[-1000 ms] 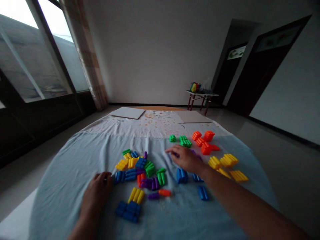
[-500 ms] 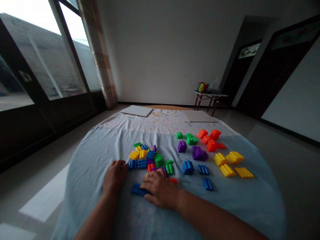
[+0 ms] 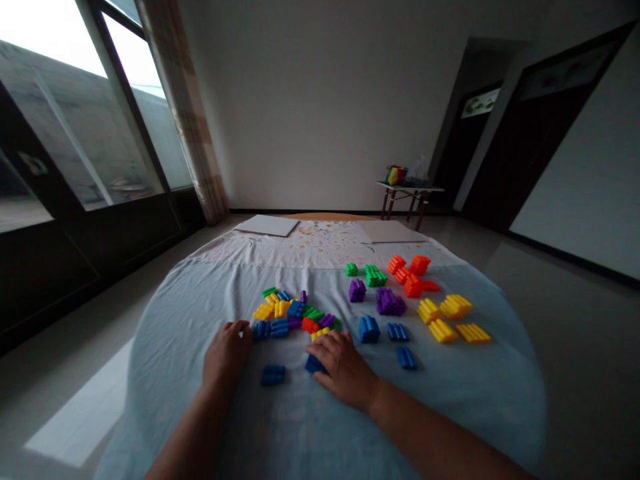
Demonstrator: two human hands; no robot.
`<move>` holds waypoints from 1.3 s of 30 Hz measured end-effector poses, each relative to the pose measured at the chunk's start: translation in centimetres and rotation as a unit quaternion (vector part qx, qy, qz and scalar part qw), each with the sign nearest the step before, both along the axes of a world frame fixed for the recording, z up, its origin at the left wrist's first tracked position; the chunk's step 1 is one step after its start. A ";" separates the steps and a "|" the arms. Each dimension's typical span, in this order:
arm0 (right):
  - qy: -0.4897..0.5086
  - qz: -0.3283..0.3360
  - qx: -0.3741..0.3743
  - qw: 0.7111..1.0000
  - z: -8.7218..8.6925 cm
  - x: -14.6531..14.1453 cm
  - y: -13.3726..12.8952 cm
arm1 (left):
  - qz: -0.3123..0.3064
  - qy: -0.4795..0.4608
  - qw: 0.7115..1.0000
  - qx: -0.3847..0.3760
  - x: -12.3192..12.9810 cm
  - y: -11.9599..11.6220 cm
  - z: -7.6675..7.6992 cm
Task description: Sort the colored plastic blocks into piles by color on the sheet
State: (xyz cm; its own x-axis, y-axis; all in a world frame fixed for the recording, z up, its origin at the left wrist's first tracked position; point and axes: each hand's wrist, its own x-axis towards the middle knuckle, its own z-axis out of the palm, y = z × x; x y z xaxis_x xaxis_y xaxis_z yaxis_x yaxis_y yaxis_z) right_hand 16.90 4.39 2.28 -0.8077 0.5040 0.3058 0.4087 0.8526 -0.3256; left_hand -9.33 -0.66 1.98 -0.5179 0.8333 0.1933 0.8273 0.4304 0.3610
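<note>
**A:** ok, what's the right grip (image 3: 345, 370) actually on here? Looks like it's sitting on a blue block (image 3: 314, 364).

**B:** yep, the block pokes out at the fingertips, on the left side of that hand. It's mostly covered, so I can't make out which way its long axis runs. The grip looks released, fingers spread fairly flat over it, nothing clenched.

**A:** and the left grip (image 3: 227, 353)?

**B:** loosely curled on the pale blue cloth (image 3: 170, 380), can't tell if anything's inside it. Its fingertips end just beside a blue stack (image 3: 262, 330). The right one is clearly the nearer hand to that covered block. A second blue piece (image 3: 273, 375) lies between the two hands, long way roughly side to side, touching neither.

**A:** what about everything else?

**B:** there's a mixed heap (image 3: 290, 312) just beyond the hands, then separate bunches off to the right: blue (image 3: 369, 329), purple (image 3: 390, 302), orange (image 3: 413, 285), yellow (image 3: 443, 330), green (image 3: 375, 275). Two white boards (image 3: 267, 225) sit toward the far end of the worktop (image 3: 325, 217).
</note>
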 end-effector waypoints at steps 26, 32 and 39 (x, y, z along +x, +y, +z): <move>0.038 -0.011 -0.100 0.994 -1.9 5.5 -0.6 | -0.302 -0.040 0.952 -0.012 2.0 -2.3 -1.2; 0.160 -0.030 -0.125 0.979 0.0 7.1 1.3 | -0.276 -0.055 0.959 0.023 5.1 0.1 -0.7; 0.174 -0.145 -0.089 0.970 2.8 9.2 6.9 | -0.139 -0.007 0.974 0.179 4.3 1.5 -0.5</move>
State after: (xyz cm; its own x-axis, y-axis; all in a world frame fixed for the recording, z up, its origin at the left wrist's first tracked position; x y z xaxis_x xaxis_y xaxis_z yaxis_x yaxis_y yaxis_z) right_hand 26.13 11.26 5.04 -0.4866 0.7648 0.4222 0.4623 0.6355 -0.6184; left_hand -5.03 0.83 1.48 -0.2864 0.8217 0.4927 0.8881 0.0348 0.4583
